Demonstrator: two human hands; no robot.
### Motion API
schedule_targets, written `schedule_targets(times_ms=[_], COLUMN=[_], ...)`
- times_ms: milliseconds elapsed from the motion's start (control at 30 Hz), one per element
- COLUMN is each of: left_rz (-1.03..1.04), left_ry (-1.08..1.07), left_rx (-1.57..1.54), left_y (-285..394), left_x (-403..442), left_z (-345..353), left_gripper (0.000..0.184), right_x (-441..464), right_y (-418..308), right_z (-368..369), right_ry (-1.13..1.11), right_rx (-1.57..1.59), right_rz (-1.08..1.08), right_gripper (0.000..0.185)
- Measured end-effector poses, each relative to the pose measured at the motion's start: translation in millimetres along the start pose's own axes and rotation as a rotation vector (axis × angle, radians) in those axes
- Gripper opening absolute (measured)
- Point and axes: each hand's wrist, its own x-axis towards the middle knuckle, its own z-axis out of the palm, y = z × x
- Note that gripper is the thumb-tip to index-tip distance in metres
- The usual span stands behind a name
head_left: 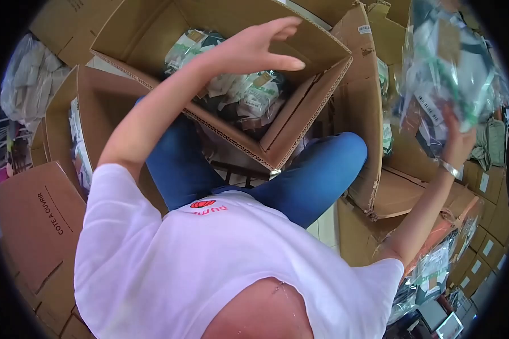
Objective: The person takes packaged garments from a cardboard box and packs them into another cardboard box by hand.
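right hand (460, 137) holds plastic bag (449, 59), left hand (260, 46) above box (308, 101).

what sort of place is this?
Probably a stockroom or packing area: an open carton holds plastic-wrapped packs, the right hand grips a barcoded clear bag, and white-labelled boxes stand stacked behind.

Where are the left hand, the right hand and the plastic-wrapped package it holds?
Left hand (249, 49), head view: back of the hand.
Right hand (459, 135), head view: middle of the hand.
Plastic-wrapped package (449, 70), head view: middle of its clear wrapping.
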Motion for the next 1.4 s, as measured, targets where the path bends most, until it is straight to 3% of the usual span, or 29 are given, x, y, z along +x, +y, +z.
schedule_targets(times_ms=[33,67,100,133,233,300,367,467,533,567,600,667,733,800,867,933,1000,1033,1067,1100,1133,1200,1233,1300,1333,1400], left_rz=[0.251,0.257,0.183,0.154,0.264,-0.004,-0.168,-0.43,-0.575,-0.704,-0.715,-0.827,-0.948,-1.107,-1.095,-1.167,-1.212,-1.056,-0.908,-0.844,-1.052,-0.683,-0.673,-0.628,-0.622,-0.805], left_ry=[0.015,0.012,-0.066,-0.122,-0.223,-0.24,-0.253,-0.207,-0.186,-0.222,-0.23,-0.386,-0.455,-0.477,-0.626,-0.624,-0.624,-0.616,-0.59,-0.724,-0.724,-0.43,-0.435,-0.471,-0.473,-0.403], left_rx=[0.143,0.144,-0.227,-0.382,-0.392,-0.993,-1.28,-0.72,-0.338,-0.347,-0.353,-0.613,-0.663,-0.709,-0.69,-0.526,-0.366,-0.178,-0.005,0.126,0.057,-0.011,0.001,0.552,0.551,0.754], left_y=[10.4,25.8,44.2,58.1,71.0,63.8,57.4,48.0,33.2,8.0,-13.7,-53.5,-129.3,-160.2,-240.8,-278.3,-319.1,-344.6,-348.4,-355.9,-325.2,-366.5,-357.3,-329.2,-326.4,-320.2], left_x=[8.4,16.6,26.1,30.6,35.7,16.2,6.2,-2.4,-6.6,-7.3,-12.5,-19.7,-23.3,-22.1,-23.1,-23.3,-30.0,-33.9,-35.6,-33.1,-26.0,-49.4,-35.1,-21.3,-24.0,-31.6], left_z=[-0.4,-1.0,-3.2,-8.5,-51.5,-78.2,-92.2,-95.8,-97.5,-96.9,-94.7,-91.9,-85.0,-62.9,-37.2,-5.8,17.8,26.2,33.3,28.7,23.6,31.2,28.3,24.0,27.0,32.6], left_gripper=[0.064,0.064,0.074,0.079,0.093,0.07,0.059,0.059,0.059,0.049,0.049,0.036,0.032,0.027,0.029,0.029,0.03,0.031,0.032,0.033,0.04,0.052,0.052,0.067,0.067,0.081], right_x=[-6.7,-15.1,-23.3,-31.8,-51.7,-60.7,-68.3,-84.0,-96.5,-97.2,-96.5,-96.5,-93.6,-81.9,-61.9,-55.4,-53.4,-54.9,-55.6,-54.9,-57.2,-54.4,-55.4,-57.5,-57.3,-57.3], right_y=[-31.3,-57.6,-75.9,-91.5,-121.7,-119.3,-107.2,-87.0,-75.4,-64.4,-58.7,-56.0,-54.9,-48.9,-44.5,-42.1,-27.8,-32.3,-34.5,-34.4,-35.7,-38.7,-39.0,-39.7,-42.2,-47.2], right_z=[6.8,17.4,32.3,50.2,126.0,172.0,209.2,239.6,250.0,249.8,246.1,238.6,237.0,232.4,217.1,212.5,212.8,212.3,211.2,214.3,216.2,214.4,210.9,207.7,206.4,203.8], right_ry=[-0.013,-0.023,-0.039,-0.055,-0.28,-0.322,-0.326,-0.435,-0.483,-0.571,-0.575,-0.715,-0.613,-0.184,-0.09,-0.104,-0.083,-0.134,-0.196,-0.184,-0.171,-0.177,-0.173,-0.182,-0.188,-0.199], right_rx=[0.063,0.125,0.174,0.223,0.528,0.671,0.715,0.621,0.486,0.179,0.177,-0.175,-0.086,-0.073,0.187,0.203,0.198,0.192,0.182,0.201,0.228,0.269,0.282,0.324,0.338,0.364], right_rz=[0.015,0.03,0.03,0.029,0.098,0.17,0.213,0.272,0.201,0.03,0.045,0.056,0.11,-0.088,0.038,0.274,0.163,0.206,0.224,0.198,0.184,0.253,0.289,0.351,0.375,0.423], right_gripper=[0.046,0.046,0.046,0.046,0.033,0.029,0.03,0.032,0.034,0.036,0.036,0.04,0.042,0.039,0.029,0.03,0.032,0.029,0.03,0.027,0.025,0.027,0.029,0.03,0.028,0.026])
